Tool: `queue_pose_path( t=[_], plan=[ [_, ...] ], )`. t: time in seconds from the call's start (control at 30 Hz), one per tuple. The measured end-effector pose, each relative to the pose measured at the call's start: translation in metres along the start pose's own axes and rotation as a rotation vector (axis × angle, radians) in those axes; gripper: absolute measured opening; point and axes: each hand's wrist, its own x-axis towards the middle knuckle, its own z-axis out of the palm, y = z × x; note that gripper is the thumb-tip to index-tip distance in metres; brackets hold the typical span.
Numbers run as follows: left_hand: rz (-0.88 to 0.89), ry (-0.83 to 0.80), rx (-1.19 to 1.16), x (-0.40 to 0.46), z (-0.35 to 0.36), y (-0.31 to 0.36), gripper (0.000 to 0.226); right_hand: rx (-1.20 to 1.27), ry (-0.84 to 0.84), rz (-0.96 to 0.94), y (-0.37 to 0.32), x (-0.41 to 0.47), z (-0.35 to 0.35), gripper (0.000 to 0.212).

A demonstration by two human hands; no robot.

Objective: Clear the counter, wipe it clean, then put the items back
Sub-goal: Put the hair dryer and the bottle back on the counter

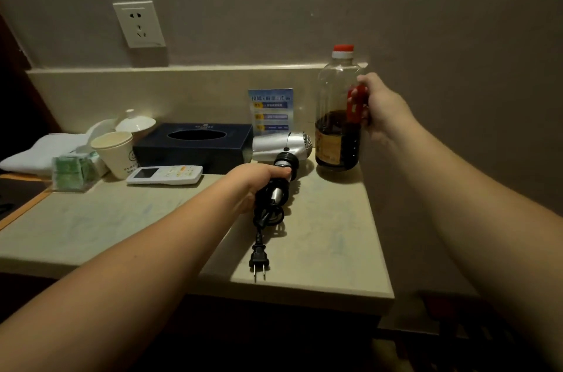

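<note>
- Plug (pixel 258 259) nearest us, cord trailing off the hair dryer (pixel 281 147).
- L hand (pixel 259 181) wrapped on its handle; long axis runs away from us.
- R hand (pixel 376 105) grips bottle (pixel 336 115) handle, desk (pixel 320 249) back-right corner.

I had both arms stretched forward; my left hand (pixel 257 181) gripped with curled fingers, my right hand (pixel 376 103) likewise clenched.
</note>
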Motion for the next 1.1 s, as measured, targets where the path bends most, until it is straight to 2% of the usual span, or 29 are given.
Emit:
queue_pose_path(
  t=[0.13,0.4,0.67,0.73,0.9,1.1],
  plan=[
    [-0.017,0.04,0.034,0.014,-0.002,0.005,0.051,0.013,-0.024,0.006,0.01,0.027,0.004,0.021],
    [-0.046,0.033,0.023,0.024,-0.003,0.006,0.043,-0.055,-0.042,0.041,0.022,0.052,0.011,0.029],
    [-0.06,0.048,0.161,0.029,-0.006,0.012,0.052,-0.035,-0.049,0.068,0.028,0.066,0.007,0.026],
    [-0.054,0.06,0.216,0.031,-0.007,0.012,0.057,-0.072,-0.052,0.064,0.03,0.068,0.003,0.03],
    [-0.033,0.079,0.287,0.027,-0.005,0.013,0.048,-0.136,-0.053,0.069,0.028,0.066,0.001,0.028],
    [0.009,0.146,0.3,0.018,0.0,0.009,0.05,-0.237,-0.045,0.059,0.018,0.058,-0.002,0.028]
  ],
)
